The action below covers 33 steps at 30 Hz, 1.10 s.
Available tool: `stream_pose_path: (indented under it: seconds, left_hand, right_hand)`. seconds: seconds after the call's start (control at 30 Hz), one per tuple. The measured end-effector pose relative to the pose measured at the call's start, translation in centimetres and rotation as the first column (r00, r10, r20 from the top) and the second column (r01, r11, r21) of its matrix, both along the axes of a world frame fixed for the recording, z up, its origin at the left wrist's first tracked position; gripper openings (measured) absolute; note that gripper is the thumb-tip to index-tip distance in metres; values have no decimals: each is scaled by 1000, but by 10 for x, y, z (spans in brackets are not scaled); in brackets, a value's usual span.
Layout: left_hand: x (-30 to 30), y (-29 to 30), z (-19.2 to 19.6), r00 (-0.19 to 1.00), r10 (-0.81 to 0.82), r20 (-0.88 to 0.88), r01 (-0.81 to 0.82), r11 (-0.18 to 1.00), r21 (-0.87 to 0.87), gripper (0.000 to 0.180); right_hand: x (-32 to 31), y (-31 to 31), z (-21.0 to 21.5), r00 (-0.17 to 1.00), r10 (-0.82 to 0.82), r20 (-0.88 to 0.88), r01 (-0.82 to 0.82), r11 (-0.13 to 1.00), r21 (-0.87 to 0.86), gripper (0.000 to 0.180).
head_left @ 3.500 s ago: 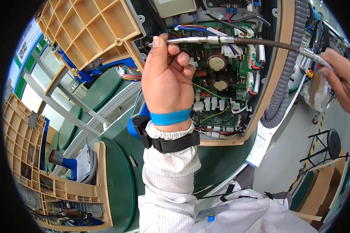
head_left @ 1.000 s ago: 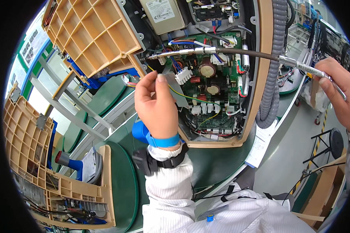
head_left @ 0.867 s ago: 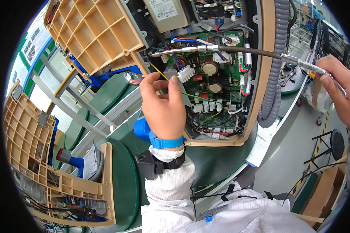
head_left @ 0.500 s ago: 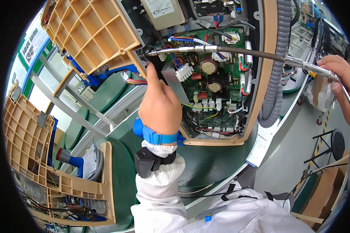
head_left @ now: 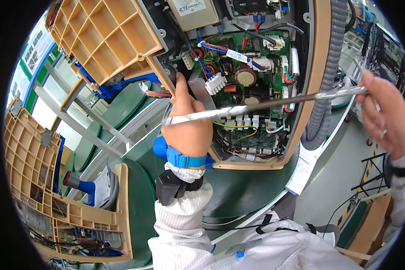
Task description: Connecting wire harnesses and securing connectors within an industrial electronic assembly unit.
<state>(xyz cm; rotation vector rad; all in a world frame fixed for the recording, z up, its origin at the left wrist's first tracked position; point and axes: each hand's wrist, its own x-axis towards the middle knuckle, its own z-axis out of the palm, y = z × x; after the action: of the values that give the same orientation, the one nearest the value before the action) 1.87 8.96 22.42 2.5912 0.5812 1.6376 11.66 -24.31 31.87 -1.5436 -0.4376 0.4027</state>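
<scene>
My right hand (head_left: 384,114) is closed on the handle end of a long ratchet wrench with an extension bar (head_left: 281,102). The tool is blurred by motion and crosses over the machine housing (head_left: 281,163), its silver socket end above the back of my left hand (head_left: 189,121). That hand lies at the housing's left edge, index finger stretched toward the dark inner corner beside a tan ribbed panel (head_left: 105,38). Its other fingers are partly hidden; no held thing shows. Inside the housing are a green circuit board (head_left: 229,101), a white connector (head_left: 216,84) and a silver metal box (head_left: 191,13).
A grey corrugated hose (head_left: 335,58) runs down the housing's right side. A second tan ribbed housing (head_left: 31,157) stands at left on the green worktop (head_left: 141,198). A paper sheet (head_left: 303,171) hangs at the table edge. A black stool (head_left: 375,173) and a cardboard box (head_left: 369,229) are at right.
The ratchet wrench's socket end has come away from the inner corner and swung down toward me, over my left hand. My right hand has shifted left; my left hand stays nearly in place.
</scene>
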Motion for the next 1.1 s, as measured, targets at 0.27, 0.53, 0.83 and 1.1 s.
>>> stream_pose_path:
  seconds: [0.27,0.53,0.83,1.1]
  left_hand:
    - [3,0,2,989,-149,-23,141,965,-219,46]
    - [-7,1,1,989,-102,-107,86,985,-147,46]
    - [-10,2,0,985,-147,-85,133,979,-154,46]
    - [-5,6,-12,959,-281,28,282,947,-152,44]
  right_hand:
    - [-16,34,-62,986,-107,-128,144,934,327,34]
    - [-25,37,-96,956,-97,-277,202,903,378,35]
    - [-35,35,-107,937,-101,-335,244,874,421,34]
    - [-40,20,-118,925,-99,-367,281,829,484,37]
